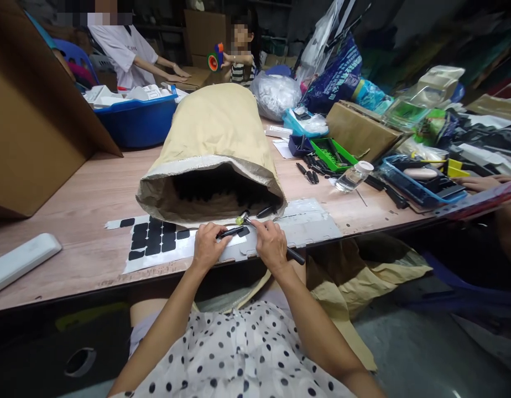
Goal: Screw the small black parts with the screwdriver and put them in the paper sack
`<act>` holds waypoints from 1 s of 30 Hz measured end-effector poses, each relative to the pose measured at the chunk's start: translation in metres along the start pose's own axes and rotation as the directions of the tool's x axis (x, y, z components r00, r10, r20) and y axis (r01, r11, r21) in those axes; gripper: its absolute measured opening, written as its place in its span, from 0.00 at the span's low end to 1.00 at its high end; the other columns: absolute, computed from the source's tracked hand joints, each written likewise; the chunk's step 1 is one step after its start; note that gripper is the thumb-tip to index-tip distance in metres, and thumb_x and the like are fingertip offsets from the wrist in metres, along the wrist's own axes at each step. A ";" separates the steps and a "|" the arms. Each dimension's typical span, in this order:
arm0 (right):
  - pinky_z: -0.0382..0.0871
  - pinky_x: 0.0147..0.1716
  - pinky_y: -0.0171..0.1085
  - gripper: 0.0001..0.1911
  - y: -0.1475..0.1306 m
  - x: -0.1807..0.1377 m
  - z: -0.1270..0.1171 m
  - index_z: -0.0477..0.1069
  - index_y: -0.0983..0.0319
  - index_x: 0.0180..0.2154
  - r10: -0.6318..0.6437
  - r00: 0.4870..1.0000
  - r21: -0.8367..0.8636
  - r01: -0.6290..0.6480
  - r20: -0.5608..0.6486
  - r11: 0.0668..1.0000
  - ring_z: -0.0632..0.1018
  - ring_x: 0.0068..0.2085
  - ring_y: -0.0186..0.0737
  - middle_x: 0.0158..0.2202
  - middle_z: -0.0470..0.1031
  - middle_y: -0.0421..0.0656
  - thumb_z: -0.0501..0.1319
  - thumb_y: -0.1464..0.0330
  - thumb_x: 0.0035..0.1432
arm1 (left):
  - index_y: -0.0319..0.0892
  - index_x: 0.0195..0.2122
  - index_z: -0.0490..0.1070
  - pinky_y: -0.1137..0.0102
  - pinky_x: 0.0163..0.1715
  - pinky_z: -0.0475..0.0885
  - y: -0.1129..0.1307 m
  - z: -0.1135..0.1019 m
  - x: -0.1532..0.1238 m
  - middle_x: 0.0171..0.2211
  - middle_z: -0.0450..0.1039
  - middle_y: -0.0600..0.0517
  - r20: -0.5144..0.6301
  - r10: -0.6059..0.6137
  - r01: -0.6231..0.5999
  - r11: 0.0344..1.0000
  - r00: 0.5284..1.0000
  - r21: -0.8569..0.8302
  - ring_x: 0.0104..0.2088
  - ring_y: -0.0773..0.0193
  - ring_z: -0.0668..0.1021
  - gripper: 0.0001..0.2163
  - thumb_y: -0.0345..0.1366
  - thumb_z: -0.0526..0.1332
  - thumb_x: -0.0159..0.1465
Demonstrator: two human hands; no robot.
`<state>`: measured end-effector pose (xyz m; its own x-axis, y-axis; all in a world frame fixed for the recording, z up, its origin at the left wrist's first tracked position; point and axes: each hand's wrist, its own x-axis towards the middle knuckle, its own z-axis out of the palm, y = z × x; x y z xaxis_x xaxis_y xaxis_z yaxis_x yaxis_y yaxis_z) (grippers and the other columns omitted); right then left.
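Note:
My left hand [208, 243] is closed on a short black stick-like part [231, 232] at the table's front edge. My right hand [271, 243] is closed on a longer black rod [296, 256] that sticks out to the right past my wrist, its yellow-green tip [239, 220] near my left fingers. Both hands rest over a white backing sheet [172, 255] with several black square pads [154, 239]. Just beyond them lies a tan paper sack [214, 143] on its side, mouth open toward me, with dark parts inside.
A big cardboard box [31, 110] stands at left, a blue tub [135, 121] behind it. At right are a green tray [332, 152], a clear bottle [353, 177], a blue tray [421, 185], bags and another person's hand [483, 181]. Two people sit at the far end.

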<state>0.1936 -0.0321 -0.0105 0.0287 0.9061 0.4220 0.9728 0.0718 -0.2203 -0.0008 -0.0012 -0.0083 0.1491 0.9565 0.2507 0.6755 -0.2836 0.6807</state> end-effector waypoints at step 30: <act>0.70 0.38 0.32 0.24 -0.023 -0.028 -0.031 0.73 0.55 0.58 -0.161 0.984 0.389 0.177 -0.075 0.904 0.74 0.36 0.37 0.34 0.71 0.42 0.50 0.76 0.67 | 0.48 0.34 0.79 0.63 0.42 0.67 0.010 0.003 0.005 0.31 0.76 0.53 0.076 -0.034 0.029 0.997 0.997 0.064 0.39 0.56 0.73 0.03 0.36 0.68 0.58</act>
<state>0.1771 -0.0724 0.0104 -0.1109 0.8492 0.5164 0.7952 0.3875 -0.4664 0.0083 0.0007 -0.0025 0.1802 0.9680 0.1744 0.7247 -0.2506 0.6419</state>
